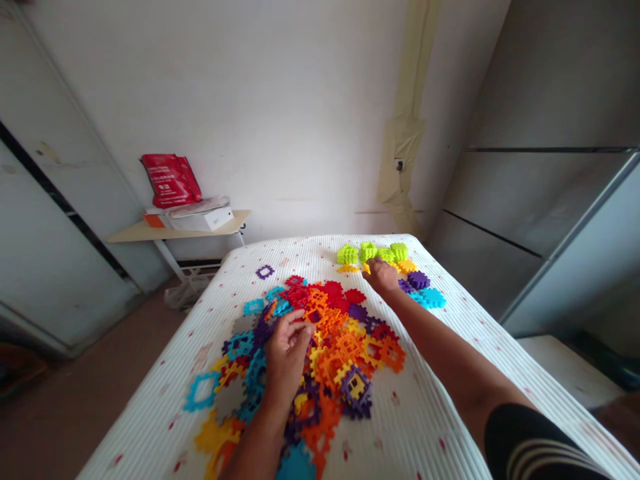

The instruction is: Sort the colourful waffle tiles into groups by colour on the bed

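Note:
A heap of interlocking plastic tiles in orange, red, yellow, purple, blue and grey spreads over the bed. My left hand (289,340) hovers over the middle of the heap, fingers slightly bent and apart, beside an orange tile (315,315); I see nothing held in it. Farther off, my right hand (383,275) reaches to the sorted tiles and pinches a yellow tile (367,268) at its fingertips. Behind that hand stand stacks of lime-green tiles (347,254). Purple tiles (418,280) and light-blue tiles (429,298) lie to its right.
The tiles rest on a ribbed white bed cover (170,400) with red specks. One purple frame tile (265,272) lies apart at the far left. Beyond is a small table (135,232) with a red bag (170,181) and a white box (203,219). Grey cabinets (525,180) flank the right.

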Tool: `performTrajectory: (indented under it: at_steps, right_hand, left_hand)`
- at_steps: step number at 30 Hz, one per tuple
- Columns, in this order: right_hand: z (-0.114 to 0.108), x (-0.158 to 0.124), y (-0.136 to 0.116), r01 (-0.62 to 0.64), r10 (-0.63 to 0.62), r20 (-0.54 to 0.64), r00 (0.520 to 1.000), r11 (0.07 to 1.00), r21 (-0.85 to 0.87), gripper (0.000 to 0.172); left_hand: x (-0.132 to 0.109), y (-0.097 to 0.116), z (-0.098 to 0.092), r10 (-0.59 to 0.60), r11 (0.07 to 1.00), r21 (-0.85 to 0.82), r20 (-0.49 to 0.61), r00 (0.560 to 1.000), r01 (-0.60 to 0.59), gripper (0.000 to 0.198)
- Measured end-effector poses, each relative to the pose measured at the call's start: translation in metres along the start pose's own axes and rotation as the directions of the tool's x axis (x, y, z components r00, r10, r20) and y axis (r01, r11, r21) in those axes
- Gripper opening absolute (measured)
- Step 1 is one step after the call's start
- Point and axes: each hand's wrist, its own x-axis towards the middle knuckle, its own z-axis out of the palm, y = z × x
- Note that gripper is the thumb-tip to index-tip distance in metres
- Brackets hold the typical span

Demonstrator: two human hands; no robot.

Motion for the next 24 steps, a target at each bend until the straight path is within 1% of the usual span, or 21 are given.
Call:
performTrajectory:
  at_steps: [2, 4, 7, 10, 12, 14, 15, 17, 19, 22, 24]
  right_hand:
    - [-0.008, -0.010, 0.002, 0.081, -0.081, 0.000, 0.997, 0.989, 0.120, 0.028]
    - [-0.017, -0.024, 0.007, 0.178, -0.194, 0.042, 0.980, 0.952, 0.249, 0.023]
    - [-0.028, -0.053, 0.016, 0.302, -0.373, 0.105, 0.922, 0.861, 0.410, 0.015]
    - [-0.037, -0.082, 0.018, 0.326, -0.459, 0.167, 0.872, 0.801, 0.502, 0.017]
    - [-0.041, -0.097, 0.013, 0.321, -0.477, 0.236, 0.847, 0.811, 0.489, 0.017]
    - [-0.042, -0.106, 0.006, 0.327, -0.463, 0.303, 0.833, 0.854, 0.404, 0.019]
    - [-0.042, -0.109, 0.001, 0.337, -0.448, 0.323, 0.834, 0.876, 0.344, 0.021]
    - [-0.040, -0.112, -0.005, 0.369, -0.428, 0.335, 0.840, 0.901, 0.226, 0.024]
    - [-0.035, -0.114, -0.010, 0.407, -0.437, 0.347, 0.830, 0.899, 0.161, 0.025]
    - [-0.027, -0.115, -0.011, 0.431, -0.451, 0.366, 0.814, 0.892, 0.140, 0.027]
    - [-0.025, -0.115, -0.011, 0.434, -0.455, 0.359, 0.815, 0.890, 0.143, 0.025]
  left_hand:
    - [-0.001, -0.002, -0.001, 0.048, 0.997, 0.066, 0.030, 0.998, -0.050, 0.034]
    - [-0.001, -0.005, -0.002, 0.116, 0.975, 0.182, 0.083, 0.990, -0.130, 0.026]
    - [-0.003, -0.010, -0.001, 0.224, 0.889, 0.367, 0.172, 0.959, -0.274, 0.019]
    - [-0.005, -0.010, 0.002, 0.291, 0.811, 0.448, 0.251, 0.923, -0.377, 0.017]
    - [-0.006, -0.008, 0.004, 0.319, 0.774, 0.465, 0.301, 0.899, -0.430, 0.017]
    - [-0.007, -0.006, 0.007, 0.337, 0.740, 0.474, 0.353, 0.873, -0.478, 0.018]
    - [-0.007, -0.005, 0.008, 0.341, 0.724, 0.478, 0.379, 0.860, -0.498, 0.019]
    - [-0.008, -0.004, 0.009, 0.338, 0.697, 0.486, 0.425, 0.840, -0.527, 0.022]
    - [-0.008, -0.005, 0.009, 0.326, 0.678, 0.495, 0.460, 0.826, -0.544, 0.024]
    - [-0.008, -0.005, 0.010, 0.308, 0.654, 0.506, 0.501, 0.809, -0.563, 0.026]
    - [-0.008, -0.006, 0.010, 0.298, 0.639, 0.509, 0.527, 0.796, -0.577, 0.026]
